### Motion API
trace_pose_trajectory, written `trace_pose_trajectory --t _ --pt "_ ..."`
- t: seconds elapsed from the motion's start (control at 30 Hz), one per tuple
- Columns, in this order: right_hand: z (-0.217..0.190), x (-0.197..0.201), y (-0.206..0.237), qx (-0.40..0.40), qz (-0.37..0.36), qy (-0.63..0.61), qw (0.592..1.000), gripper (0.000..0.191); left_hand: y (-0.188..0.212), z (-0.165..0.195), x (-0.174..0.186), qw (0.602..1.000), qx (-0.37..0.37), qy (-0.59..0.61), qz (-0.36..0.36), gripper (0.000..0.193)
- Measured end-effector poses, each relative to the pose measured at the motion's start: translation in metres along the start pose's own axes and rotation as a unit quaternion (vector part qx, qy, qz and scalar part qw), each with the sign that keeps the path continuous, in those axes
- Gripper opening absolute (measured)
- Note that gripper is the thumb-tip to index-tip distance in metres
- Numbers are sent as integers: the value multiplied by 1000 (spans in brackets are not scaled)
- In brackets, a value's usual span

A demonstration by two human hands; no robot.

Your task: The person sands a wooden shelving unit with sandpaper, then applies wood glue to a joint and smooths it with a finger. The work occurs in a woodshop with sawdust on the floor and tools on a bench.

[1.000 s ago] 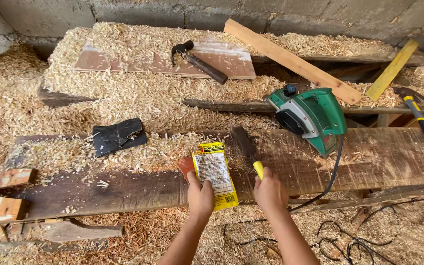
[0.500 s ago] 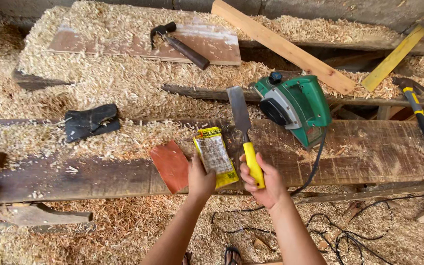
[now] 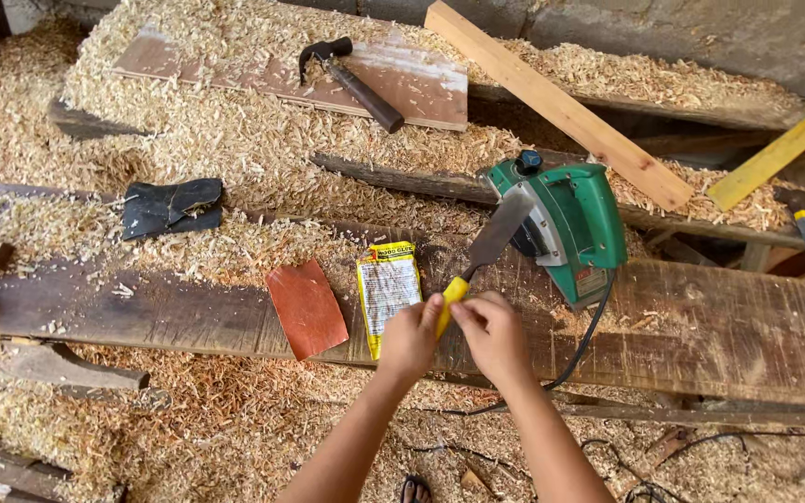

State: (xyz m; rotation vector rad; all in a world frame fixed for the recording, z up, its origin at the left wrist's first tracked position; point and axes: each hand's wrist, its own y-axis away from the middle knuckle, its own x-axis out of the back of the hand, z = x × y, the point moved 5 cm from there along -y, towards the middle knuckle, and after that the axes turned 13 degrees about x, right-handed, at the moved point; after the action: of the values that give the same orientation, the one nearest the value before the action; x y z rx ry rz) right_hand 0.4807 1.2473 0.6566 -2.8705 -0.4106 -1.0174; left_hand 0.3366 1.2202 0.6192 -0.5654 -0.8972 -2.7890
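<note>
Both hands now meet on the scraper (image 3: 477, 270): the left hand (image 3: 410, 337) and right hand (image 3: 491, 335) close around its yellow handle, blade raised toward the green saw (image 3: 570, 228). The yellow packet (image 3: 388, 289), held a moment ago, lies released on the tabletop (image 3: 719, 326) beside red sandpaper (image 3: 306, 307).

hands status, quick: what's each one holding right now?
Left hand: closed on the yellow handle of the putty knife.
Right hand: closed on the same yellow handle, just beside the left.

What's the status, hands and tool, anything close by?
Left hand and right hand both grip yellow-handled flat-bladed scraper. Blade tip reaches green electric power tool. Yellow sachet lies on plank beside left hand.
</note>
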Motion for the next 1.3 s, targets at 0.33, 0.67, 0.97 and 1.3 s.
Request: trace_pose_trajectory --t 0.33,0.67,0.97,1.3 --pt "-37 -23 -27 380 -126 376 835 37 -46 -18 62 988 -94 -120 30 55" --pt "-6 -36 9 65 -232 302 922 66 -8 -33 52 915 -33 -391 92 64" --pt "4 -34 29 81 -246 370 892 60 -16 -31 33 920 -5 -380 96 68" --pt "0 -38 32 125 -252 372 885 75 -18 -25 40 915 54 -397 45 90"
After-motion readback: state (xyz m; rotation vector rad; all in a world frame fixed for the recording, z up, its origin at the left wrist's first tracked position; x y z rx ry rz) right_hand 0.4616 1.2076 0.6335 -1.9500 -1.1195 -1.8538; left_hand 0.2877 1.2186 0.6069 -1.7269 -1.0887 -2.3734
